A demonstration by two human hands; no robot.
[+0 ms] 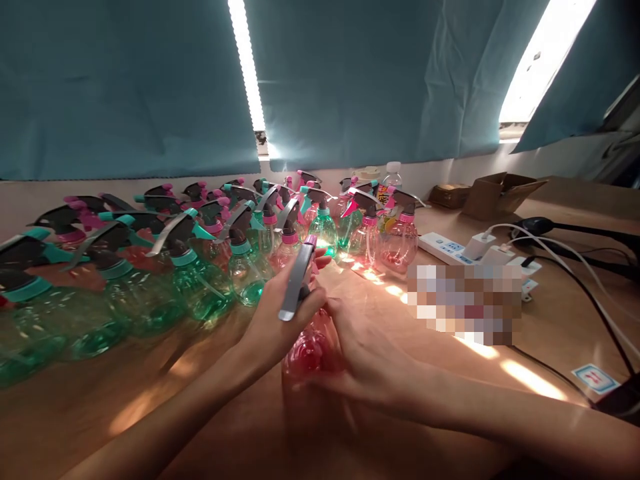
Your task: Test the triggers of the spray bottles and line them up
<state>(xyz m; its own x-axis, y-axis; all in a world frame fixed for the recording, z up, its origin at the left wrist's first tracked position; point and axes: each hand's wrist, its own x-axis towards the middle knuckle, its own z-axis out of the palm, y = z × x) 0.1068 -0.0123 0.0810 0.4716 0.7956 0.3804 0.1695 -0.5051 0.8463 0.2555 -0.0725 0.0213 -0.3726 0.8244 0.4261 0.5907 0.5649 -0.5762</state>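
A pink see-through spray bottle (310,347) with a dark grey trigger head (299,280) is between my hands, close in front of me. My left hand (274,310) is closed around the head and neck of the bottle; the lever sticks out over my fingers toward me. Around the right side of the round body wraps my right hand (357,353), with part of it slightly blurred. My hands hide the bottle's collar. To the left and behind stand several green spray bottles (203,290) and pink spray bottles (400,243), all with trigger heads fitted.
On the right lies a white power strip (445,248) with plugs and cables. Behind it sits an open cardboard box (500,193). A clear bottle (393,175) stands at the back. Blue curtains (350,80) hang behind the brown table (210,427). A blurred-out patch covers something right of my hands.
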